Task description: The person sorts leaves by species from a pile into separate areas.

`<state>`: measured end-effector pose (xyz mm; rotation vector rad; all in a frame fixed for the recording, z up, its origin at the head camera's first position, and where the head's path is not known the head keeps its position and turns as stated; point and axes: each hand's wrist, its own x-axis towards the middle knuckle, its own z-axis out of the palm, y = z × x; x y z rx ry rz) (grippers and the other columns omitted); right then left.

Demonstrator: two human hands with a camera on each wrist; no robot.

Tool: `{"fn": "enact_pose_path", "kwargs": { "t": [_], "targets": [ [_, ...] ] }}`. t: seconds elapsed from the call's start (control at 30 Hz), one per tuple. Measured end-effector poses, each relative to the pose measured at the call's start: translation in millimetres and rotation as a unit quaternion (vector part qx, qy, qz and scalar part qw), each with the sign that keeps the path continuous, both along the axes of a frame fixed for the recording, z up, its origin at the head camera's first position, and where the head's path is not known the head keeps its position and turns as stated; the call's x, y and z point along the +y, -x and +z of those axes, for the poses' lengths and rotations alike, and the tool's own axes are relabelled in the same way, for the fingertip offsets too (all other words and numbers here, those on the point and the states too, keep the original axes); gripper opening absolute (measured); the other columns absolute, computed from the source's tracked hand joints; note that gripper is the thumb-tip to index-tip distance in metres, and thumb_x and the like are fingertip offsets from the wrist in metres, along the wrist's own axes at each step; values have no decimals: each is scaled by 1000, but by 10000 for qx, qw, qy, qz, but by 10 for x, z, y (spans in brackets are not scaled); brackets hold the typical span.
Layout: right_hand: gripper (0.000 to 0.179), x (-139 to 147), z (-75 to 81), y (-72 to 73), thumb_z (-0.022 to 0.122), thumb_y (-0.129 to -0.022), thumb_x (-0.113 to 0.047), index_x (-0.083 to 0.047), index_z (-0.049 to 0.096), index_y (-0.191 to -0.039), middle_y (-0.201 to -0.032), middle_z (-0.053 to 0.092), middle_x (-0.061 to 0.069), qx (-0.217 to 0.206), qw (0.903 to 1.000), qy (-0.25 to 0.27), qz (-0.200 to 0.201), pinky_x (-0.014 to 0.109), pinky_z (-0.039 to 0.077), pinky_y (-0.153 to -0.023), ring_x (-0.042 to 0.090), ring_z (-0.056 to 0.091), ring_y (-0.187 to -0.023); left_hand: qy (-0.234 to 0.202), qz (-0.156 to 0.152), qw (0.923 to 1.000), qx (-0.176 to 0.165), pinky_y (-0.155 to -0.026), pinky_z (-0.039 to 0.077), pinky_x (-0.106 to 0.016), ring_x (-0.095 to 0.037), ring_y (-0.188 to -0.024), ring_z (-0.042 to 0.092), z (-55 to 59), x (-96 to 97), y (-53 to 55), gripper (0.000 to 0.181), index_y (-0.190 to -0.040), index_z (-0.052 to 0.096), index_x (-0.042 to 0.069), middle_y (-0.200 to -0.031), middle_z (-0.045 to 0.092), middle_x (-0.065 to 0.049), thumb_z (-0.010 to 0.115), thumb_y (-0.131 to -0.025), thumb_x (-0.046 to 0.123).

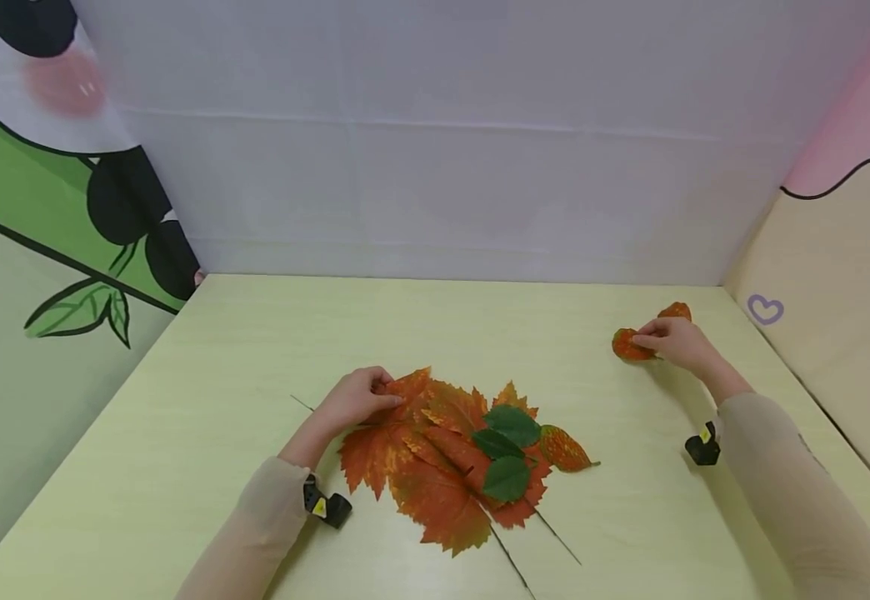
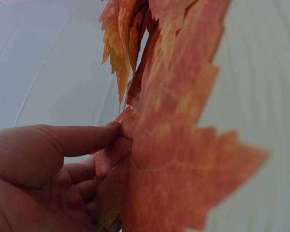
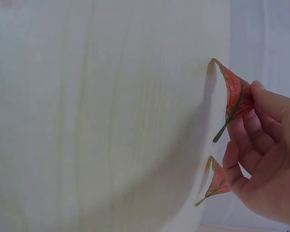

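Two bare hands in beige sleeves work over a pale yellow desk (image 1: 180,467), seen from above. The left hand (image 1: 356,398) pinches the edge of an orange maple leaf (image 1: 410,386) between thumb and fingers, on the left side of a heap of overlapping orange leaves (image 1: 442,500) in the middle of the desk. Three dark green leaves (image 1: 513,423) lie on the heap's right part, and a spotted red-and-yellow leaf (image 1: 564,450) sits at its right edge. Thin stems (image 1: 558,539) stick out toward the viewer.

The right hand (image 1: 681,342) is at the far right of the desk, its thumb and fingertips grasping a small orange-red leaf (image 1: 626,344). A similar second leaf (image 1: 677,310) lies just beyond that hand.

Each wrist wears a black camera (image 1: 339,511) bearing a yellow label (image 1: 320,507); its print looks too small to read. A purple heart outline (image 1: 765,309) is drawn on the cream side panel (image 1: 840,275) at right; cartoon foliage (image 1: 75,310) decorates the left panel.
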<state>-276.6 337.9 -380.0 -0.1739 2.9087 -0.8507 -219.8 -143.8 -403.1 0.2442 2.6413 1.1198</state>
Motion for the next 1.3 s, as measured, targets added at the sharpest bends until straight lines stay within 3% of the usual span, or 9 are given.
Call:
{"fn": "enact_pose_path", "kwargs": {
  "t": [0.2, 0.6, 0.83, 0.97, 1.13, 1.3],
  "targets": [
    [41, 142, -18, 84, 51, -93, -30, 8, 56, -108, -107, 56, 28, 218, 9996, -43, -190, 35, 40, -72, 37, 50, -94, 21, 31, 10000, 39, -62, 39, -29, -18, -69, 46, -5, 1, -4, 25, -100, 57, 4, -80, 54, -6, 65, -84, 21],
    [50, 228, -3, 148, 46, -94, -36, 8, 52, -116, -115, 51, 31, 213, 9924, 346, -1162, 41, 41, -76, 40, 47, -100, 86, 33, 10000, 38, -63, 39, -28, -19, -71, 47, -10, 5, 0, 25, -100, 57, 4, -82, 55, -7, 65, -84, 20],
    [52, 242, -44, 184, 47, -92, -39, 6, 52, -118, -122, 48, 29, 242, 9795, 620, -1903, 50, 32, -93, 43, 39, -112, 75, 42, 10000, -45, -63, 39, -29, -19, -72, 46, 8, 22, -11, 24, -100, 57, 4, -83, 55, -6, 65, -84, 20],
    [55, 275, -84, 209, 49, -90, -42, 5, 54, -118, -124, 47, 28, 200, 9711, 761, -2253, 47, 33, -91, 42, 39, -112, 72, 35, 10000, -42, -63, 39, -29, -18, -71, 46, 14, 28, -15, 24, -100, 57, 5, -83, 55, -6, 65, -84, 21],
    [56, 291, -115, 223, 49, -90, -42, 5, 53, -119, -125, 46, 28, 36, 9656, 879, -2446, 39, 37, -85, 39, 40, -111, 72, 26, 10000, -22, -62, 39, -29, -19, -71, 46, 13, 27, -18, 24, -100, 57, 5, -82, 55, -6, 65, -84, 21],
    [54, 291, -122, 211, 48, -91, -40, 6, 53, -120, -128, 44, 28, -53, 9633, 929, -2519, 44, 35, -92, 40, 38, -115, 69, 25, 10000, -32, -62, 39, -29, -18, -70, 46, 11, 28, -15, 24, -99, 58, 5, -81, 54, -6, 65, -84, 21]
  ]
}}
